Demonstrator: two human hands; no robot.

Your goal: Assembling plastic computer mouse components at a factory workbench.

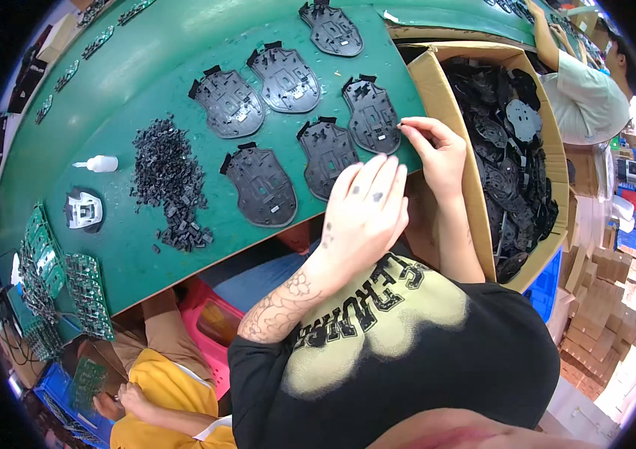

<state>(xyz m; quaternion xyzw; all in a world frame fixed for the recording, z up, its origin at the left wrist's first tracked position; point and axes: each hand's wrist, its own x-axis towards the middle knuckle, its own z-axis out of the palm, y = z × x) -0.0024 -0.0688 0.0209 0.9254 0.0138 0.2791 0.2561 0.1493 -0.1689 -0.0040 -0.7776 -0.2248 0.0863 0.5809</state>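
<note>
Several black plastic housing shells, shaped like computer mouse bottoms, lie inner side up on the green table. My right hand (440, 153) is closed in a pinch at the edge of the rightmost near shell (372, 112). Something tiny and dark seems to be between thumb and fingertip, too small to name. My left hand (369, 206) is held with fingers bent and together, back toward me, just in front of the middle near shell (327, 153); its palm is hidden. To its left lies another shell (262, 187). Farther back sit more shells (229, 105).
Right of the table stands a cardboard box (437, 112) filled with black plastic parts (493, 150). Left are a pile of small black pieces (168, 172), a white bottle (101, 163), a white-and-black part (84, 209) and green circuit boards (87, 292). A yellow-shirted person (161, 396) sits nearby.
</note>
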